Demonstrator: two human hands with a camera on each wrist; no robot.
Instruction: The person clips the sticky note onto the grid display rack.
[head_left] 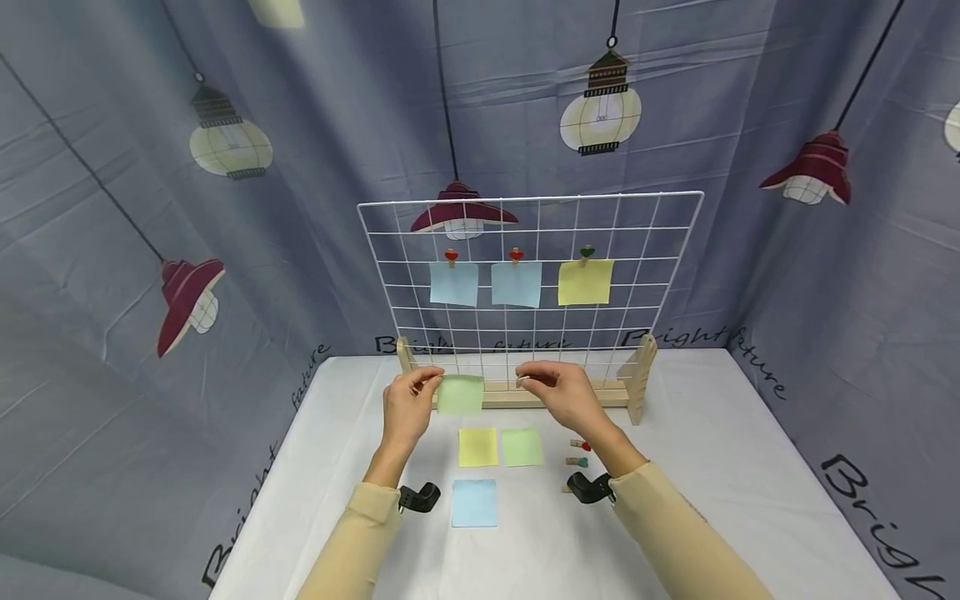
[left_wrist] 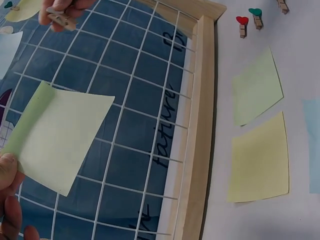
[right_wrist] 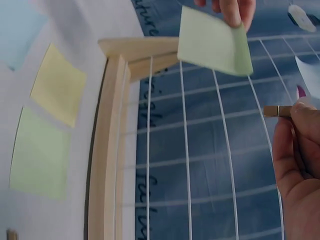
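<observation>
A pale green sticky note is pinched at its edge by my left hand, in front of the lower left of a white wire grid. In the left wrist view the note's held edge curls slightly. Level with it, to the right, my right hand pinches a small wooden clothespin between thumb and fingers, apart from the note. The pin's far end is covered by the fingers. Above both hands, two blue notes and a yellow note hang clipped on the grid.
The grid stands in a wooden base. On the white table lie a yellow note, a green note and a blue note. Heart-topped clothespins lie near the right forearm. A patterned curtain surrounds the table.
</observation>
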